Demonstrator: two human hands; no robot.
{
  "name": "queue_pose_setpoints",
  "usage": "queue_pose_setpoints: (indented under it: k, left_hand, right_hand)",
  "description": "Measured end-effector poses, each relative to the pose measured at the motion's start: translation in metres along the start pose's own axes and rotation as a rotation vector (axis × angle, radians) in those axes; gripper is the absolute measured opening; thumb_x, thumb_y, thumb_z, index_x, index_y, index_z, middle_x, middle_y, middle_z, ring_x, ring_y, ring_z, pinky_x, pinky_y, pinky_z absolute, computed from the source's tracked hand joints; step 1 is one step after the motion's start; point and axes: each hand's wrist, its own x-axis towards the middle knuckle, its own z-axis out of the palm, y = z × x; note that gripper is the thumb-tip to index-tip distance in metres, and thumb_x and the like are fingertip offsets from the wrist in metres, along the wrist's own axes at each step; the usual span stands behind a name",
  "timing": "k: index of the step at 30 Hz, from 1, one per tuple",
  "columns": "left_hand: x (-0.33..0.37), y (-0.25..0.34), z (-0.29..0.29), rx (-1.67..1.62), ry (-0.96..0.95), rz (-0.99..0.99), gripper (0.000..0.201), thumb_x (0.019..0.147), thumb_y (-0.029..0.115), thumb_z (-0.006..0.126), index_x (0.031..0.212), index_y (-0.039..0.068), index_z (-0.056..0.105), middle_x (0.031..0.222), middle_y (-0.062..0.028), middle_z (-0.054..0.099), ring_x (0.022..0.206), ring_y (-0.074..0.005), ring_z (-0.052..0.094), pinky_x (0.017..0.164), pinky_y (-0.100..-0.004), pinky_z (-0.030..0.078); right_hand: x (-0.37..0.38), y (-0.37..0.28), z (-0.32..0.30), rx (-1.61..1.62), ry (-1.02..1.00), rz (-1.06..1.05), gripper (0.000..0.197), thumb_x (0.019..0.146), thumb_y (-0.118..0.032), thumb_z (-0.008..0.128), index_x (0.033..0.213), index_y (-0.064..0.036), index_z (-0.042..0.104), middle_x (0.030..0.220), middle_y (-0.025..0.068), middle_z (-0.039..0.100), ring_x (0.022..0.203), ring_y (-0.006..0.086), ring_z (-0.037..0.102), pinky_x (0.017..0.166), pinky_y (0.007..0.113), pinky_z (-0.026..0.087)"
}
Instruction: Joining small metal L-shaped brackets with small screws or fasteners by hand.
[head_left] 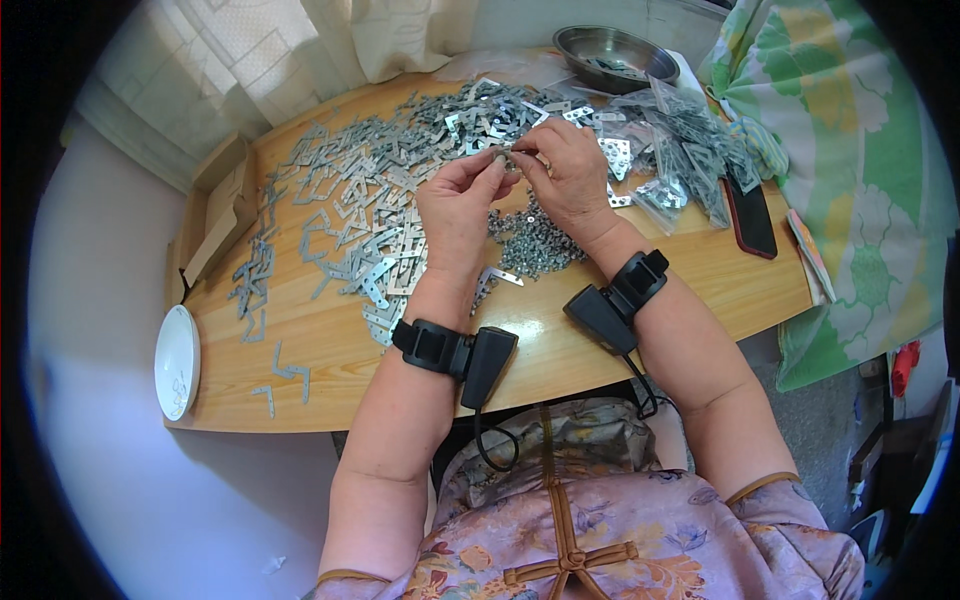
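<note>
My left hand [459, 212] and my right hand [569, 178] meet above the middle of the table, fingertips pinched together. Between them is something small and dark that I cannot make out; the fingers mostly cover it. Just below the hands lies a heap of small silvery hardware, seemingly screws [541, 243]. Flat L-shaped metal corner brackets [385, 283] are piled to the left of my left wrist. More metal brackets [440, 122] spread behind both hands. One bracket [500, 276] lies by the screw heap, near my left forearm.
Clear plastic bags of metal parts [690, 150] lie at the right, near a dark phone [750, 218]. A steel bowl [612, 46] stands at the back. At the left are an open cardboard box [222, 205], a white bowl [177, 345] at the table's edge and loose brackets [291, 368].
</note>
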Motion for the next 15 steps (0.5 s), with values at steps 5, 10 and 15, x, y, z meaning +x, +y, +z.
queue_pose_setpoints:
  k: [5, 10, 15]
  left_hand:
    - [-0.0018, 0.0003, 0.0026, 0.095, -0.014, 0.069, 0.019, 0.082, 0.004, 0.059, 0.099, -0.005, 0.060, 0.086, -0.0102, 0.064, 0.075, -0.0144, 0.063, 0.068, -0.0230, 0.050]
    - [-0.0038, -0.0004, 0.0038, 0.276, -0.039, 0.261, 0.019, 0.081, 0.003, 0.060, 0.099, -0.002, 0.062, 0.087, -0.0092, 0.065, 0.077, -0.0132, 0.062, 0.070, -0.0226, 0.050]
    - [-0.0034, 0.0055, 0.0059, 0.714, -0.062, 0.660, 0.017, 0.080, 0.001, 0.060, 0.096, 0.001, 0.065, 0.087, -0.0078, 0.065, 0.076, -0.0109, 0.062, 0.068, -0.0210, 0.049]
  right_hand:
    - [0.0010, -0.0046, 0.0021, -0.024, 0.006, 0.038, 0.009, 0.073, -0.014, 0.060, 0.074, -0.0076, 0.054, 0.072, 0.0062, 0.053, 0.072, 0.0256, 0.054, 0.062, 0.036, 0.039]
    - [0.0015, -0.0050, 0.0047, -0.043, -0.015, 0.065, 0.016, 0.080, -0.020, 0.054, 0.075, -0.0056, 0.052, 0.070, 0.0096, 0.053, 0.068, 0.0303, 0.054, 0.059, 0.040, 0.041]
    - [-0.0048, -0.0001, 0.0052, 0.254, -0.094, 0.387, 0.021, 0.084, -0.023, 0.050, 0.077, -0.0034, 0.054, 0.066, 0.0120, 0.057, 0.063, 0.0318, 0.056, 0.055, 0.039, 0.043]
